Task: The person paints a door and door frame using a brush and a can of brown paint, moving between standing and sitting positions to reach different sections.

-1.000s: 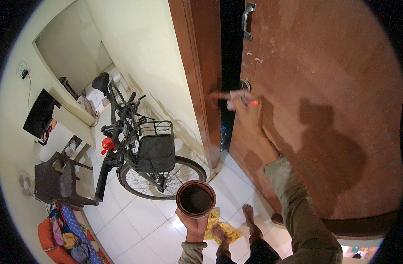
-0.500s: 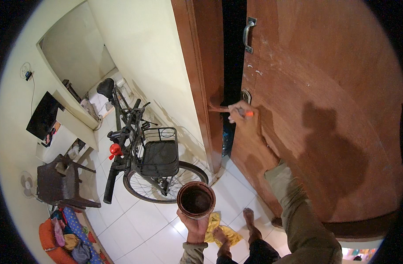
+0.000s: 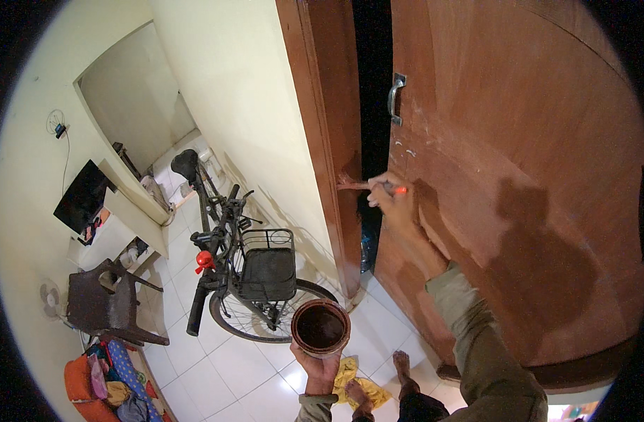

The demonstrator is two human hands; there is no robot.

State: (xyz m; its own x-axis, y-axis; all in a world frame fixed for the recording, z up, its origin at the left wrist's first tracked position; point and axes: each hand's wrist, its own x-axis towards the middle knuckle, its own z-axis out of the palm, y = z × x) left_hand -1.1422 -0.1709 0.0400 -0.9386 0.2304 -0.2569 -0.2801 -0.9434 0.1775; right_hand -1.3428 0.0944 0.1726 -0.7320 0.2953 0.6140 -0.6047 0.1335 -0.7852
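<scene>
My right hand (image 3: pixel 392 197) grips a paintbrush (image 3: pixel 361 186) by its handle, whose orange end pokes out past my fingers. The bristles touch the reddish-brown door frame (image 3: pixel 327 126), to the left of the dark gap beside the door. Lower down, my left hand (image 3: pixel 320 365) holds up a round paint can (image 3: pixel 320 327) from below and around its side. Dark brown paint shows inside it, and its rim is stained. Just right of my right hand is the brown wooden door (image 3: pixel 469 141), ajar, with a metal pull handle (image 3: pixel 395 100).
A black bicycle (image 3: pixel 227 260) with a front basket and red bell leans near the cream wall (image 3: pixel 237 84). Farther left are a television (image 3: pixel 84 197), a brown plastic chair (image 3: pixel 105 299) and a heap of clothes (image 3: pixel 111 387). A yellow cloth (image 3: pixel 368 392) lies on the tiled floor by my feet.
My view has tilted and shifted, so the room sits lower and farther right in the picture. The brush remains against the frame in my right hand; my left hand still holds the can.
</scene>
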